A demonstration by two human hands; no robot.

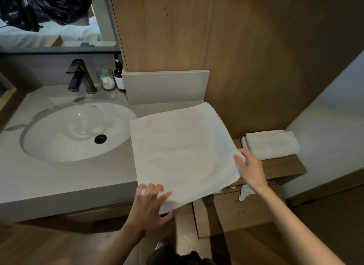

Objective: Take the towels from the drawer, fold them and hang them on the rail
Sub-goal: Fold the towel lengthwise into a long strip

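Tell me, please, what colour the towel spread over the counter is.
The towel is plain white, with no visible pattern; the head view shows it best.

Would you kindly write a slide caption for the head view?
Left hand and right hand hold a white towel flat over the counter beside the sink; a folded towel lies nearby.

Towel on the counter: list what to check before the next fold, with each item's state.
1. The towel lies flat on the counter: ok.
2. The left hand pinches the near corner: ok.
3. The right hand grips the right edge: ok.
4. The towel is clear of the sink: ok.
5. Near edge fully supported: not ok, it overhangs the counter.
6. The rail is free: cannot tell, none clearly in view.
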